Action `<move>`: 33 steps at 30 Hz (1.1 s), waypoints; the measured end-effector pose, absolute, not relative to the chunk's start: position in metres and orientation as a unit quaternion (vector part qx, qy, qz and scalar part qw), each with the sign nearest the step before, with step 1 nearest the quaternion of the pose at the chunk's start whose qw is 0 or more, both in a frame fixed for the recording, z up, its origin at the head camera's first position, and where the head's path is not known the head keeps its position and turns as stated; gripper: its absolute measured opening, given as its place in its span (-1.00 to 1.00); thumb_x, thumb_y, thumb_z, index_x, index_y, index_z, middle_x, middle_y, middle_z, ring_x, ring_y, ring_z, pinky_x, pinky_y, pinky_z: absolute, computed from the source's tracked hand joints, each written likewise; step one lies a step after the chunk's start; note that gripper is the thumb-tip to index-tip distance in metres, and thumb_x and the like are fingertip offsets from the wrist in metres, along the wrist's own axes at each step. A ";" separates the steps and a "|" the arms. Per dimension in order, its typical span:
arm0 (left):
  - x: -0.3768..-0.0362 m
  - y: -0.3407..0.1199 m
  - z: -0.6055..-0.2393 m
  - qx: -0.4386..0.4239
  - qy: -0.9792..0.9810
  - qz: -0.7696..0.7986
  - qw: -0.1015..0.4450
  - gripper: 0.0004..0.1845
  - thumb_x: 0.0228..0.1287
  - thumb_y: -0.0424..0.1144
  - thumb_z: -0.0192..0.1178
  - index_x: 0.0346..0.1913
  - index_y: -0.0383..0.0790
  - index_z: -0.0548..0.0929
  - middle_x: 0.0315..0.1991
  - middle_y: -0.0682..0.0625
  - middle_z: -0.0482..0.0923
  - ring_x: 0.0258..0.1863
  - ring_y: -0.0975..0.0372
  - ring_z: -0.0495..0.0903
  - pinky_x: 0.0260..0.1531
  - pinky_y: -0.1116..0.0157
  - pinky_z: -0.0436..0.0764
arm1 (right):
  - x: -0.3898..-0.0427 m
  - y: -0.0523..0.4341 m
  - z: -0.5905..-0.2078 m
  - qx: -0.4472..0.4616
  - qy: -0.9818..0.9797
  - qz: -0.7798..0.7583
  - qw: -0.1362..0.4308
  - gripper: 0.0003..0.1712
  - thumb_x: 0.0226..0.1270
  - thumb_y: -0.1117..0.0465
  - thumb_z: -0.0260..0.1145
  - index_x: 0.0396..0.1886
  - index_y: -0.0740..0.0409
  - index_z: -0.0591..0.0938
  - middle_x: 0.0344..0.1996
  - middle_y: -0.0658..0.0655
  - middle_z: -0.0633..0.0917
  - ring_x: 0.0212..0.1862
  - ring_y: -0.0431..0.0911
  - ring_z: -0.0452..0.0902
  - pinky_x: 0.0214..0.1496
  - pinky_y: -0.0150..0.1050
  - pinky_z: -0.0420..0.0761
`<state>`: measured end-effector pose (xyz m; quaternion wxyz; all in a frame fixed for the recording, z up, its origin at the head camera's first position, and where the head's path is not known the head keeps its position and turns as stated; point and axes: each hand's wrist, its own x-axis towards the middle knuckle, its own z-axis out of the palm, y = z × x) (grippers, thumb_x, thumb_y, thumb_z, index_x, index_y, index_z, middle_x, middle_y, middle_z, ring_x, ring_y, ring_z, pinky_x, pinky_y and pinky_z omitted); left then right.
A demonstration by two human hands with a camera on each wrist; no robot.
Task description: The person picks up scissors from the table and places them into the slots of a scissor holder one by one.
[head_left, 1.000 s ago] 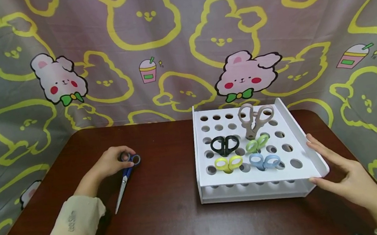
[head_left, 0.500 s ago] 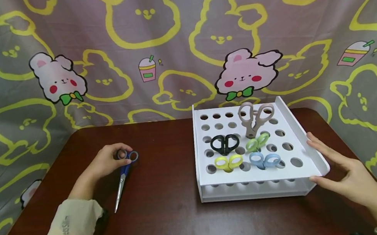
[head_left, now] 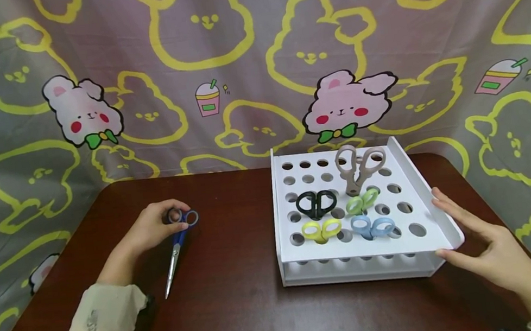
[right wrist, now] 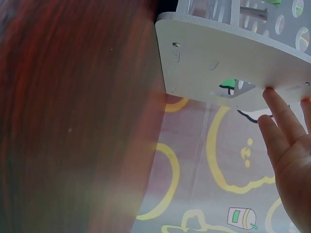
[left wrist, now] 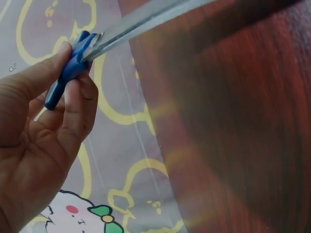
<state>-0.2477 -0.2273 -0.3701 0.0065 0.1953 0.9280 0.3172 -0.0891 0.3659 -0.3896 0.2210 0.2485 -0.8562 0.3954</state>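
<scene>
Toward the table's (head_left: 242, 310) left edge, the left hand (head_left: 155, 230) pinches the handle rings of the blue scissors (head_left: 178, 243), blades resting on the wood. Right hand (head_left: 489, 249), fingers straight, touches the white rack's (head_left: 441, 222) right wall.

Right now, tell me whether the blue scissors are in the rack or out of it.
Out. The blue scissors lie on the table left of the white rack, handles pinched by the left hand.

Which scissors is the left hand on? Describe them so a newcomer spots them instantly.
Start at the white rack on the dark table, then look left to the left hand. It pinches the blue-handled scissors, the only pair lying flat outside the rack.
</scene>
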 end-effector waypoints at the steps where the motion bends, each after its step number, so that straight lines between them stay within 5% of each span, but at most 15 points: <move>1: -0.247 -0.227 -0.370 0.197 0.928 0.318 0.005 -0.73 0.17 -0.43 0.39 -0.05 -0.31 0.66 -0.38 -0.07 0.51 -0.40 0.21 0.44 -0.37 0.37 0.43 | -0.089 0.366 -0.390 0.249 -0.856 0.395 0.221 0.13 -0.44 0.68 0.58 0.35 0.48 0.39 0.46 0.32 0.33 0.52 -0.19 0.19 0.35 -0.60 0.26; 33: -0.243 -0.177 -0.346 0.241 0.915 0.322 -0.027 -0.68 0.17 -0.37 0.41 0.00 -0.21 0.67 -0.36 -0.06 0.54 -0.35 0.16 0.48 -0.30 0.26 0.48 | -0.085 0.363 -0.384 0.213 -0.869 0.403 0.194 0.12 -0.37 0.71 0.55 0.39 0.44 0.36 0.49 0.23 0.30 0.53 -0.24 0.16 0.32 -0.63 0.29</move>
